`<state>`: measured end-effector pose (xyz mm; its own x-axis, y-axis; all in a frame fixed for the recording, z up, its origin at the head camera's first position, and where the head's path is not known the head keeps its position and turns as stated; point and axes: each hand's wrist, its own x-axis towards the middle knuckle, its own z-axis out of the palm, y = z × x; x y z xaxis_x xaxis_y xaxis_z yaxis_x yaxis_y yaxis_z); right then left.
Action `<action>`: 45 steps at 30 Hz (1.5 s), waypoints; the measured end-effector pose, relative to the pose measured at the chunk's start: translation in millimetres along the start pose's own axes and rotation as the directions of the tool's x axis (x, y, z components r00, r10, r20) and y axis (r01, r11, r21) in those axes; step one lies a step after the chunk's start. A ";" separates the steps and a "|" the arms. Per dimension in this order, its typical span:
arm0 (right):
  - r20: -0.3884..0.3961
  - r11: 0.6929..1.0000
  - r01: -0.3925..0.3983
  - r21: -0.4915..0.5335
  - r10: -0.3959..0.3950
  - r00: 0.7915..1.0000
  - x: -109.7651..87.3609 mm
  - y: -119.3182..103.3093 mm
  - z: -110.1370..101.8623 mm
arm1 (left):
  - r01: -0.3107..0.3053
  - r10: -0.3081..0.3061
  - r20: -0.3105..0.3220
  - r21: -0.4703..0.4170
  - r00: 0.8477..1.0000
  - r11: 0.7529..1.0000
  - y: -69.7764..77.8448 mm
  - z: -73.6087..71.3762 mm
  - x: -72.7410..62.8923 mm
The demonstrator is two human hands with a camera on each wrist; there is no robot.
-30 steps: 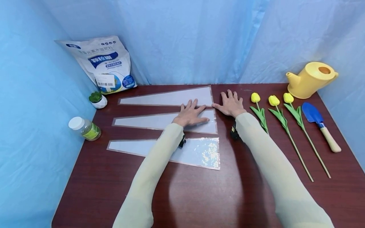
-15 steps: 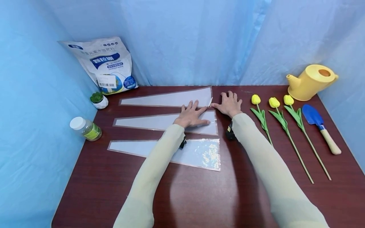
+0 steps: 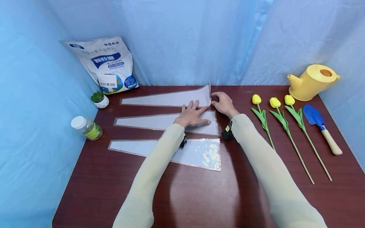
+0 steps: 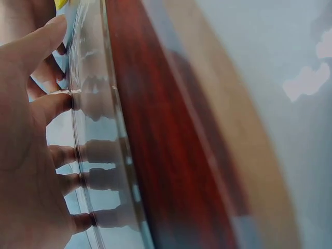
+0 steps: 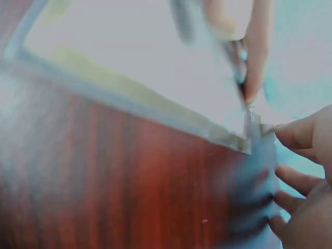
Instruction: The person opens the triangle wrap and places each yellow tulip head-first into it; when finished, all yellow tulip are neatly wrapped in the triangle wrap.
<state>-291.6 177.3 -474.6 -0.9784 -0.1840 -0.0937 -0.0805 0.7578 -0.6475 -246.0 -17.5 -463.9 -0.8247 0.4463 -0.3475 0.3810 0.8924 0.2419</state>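
Far sheet's end [image 3: 205,96] higher between hands [image 3: 190,117] [image 3: 224,104]

Through the left wrist view I saw the left hand [image 4: 26,145], its tips touching a sheet [image 4: 101,128] which mirrored them; further right were the red table [image 4: 161,150] and a second sheet [image 4: 275,57], with glare.

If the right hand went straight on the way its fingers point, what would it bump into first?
Probably the raised end of the farthest tapered white sheet. The right hand points at it, so close that they seem to touch, though depth is hard to judge.
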 end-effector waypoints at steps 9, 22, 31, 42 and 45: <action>0.108 0.921 -0.116 0.373 0.081 0.991 3.0 -7.7 -8.6 | 0.010 -0.014 -0.048 -0.099 0.999 0.995 5.0 -10.9 9.6; 0.143 0.863 -0.164 0.477 0.108 0.984 4.5 -10.2 -7.5 | -0.047 -0.376 -0.340 -0.792 0.862 0.608 22.1 -13.7 40.6; 0.191 0.813 -0.202 0.545 0.114 0.975 5.8 -13.1 -11.3 | -0.051 -0.438 -0.247 -0.909 0.865 0.413 16.4 -9.9 46.5; 0.217 0.811 -0.199 0.551 0.091 0.972 7.7 -20.2 -8.6 | -0.013 -0.477 -0.256 -0.891 0.841 0.454 12.7 -13.7 49.5; 0.219 0.807 -0.206 0.553 0.098 0.971 8.3 -21.6 -7.1 | 0.010 -0.503 -0.305 -0.848 0.809 0.529 12.4 -11.7 50.9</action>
<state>-299.4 163.8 -456.1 -0.9163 -0.2410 -0.3199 0.2420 0.3033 -0.9217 -288.1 15.5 -468.0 -0.9859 -0.1088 -0.1267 -0.1612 0.4198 0.8932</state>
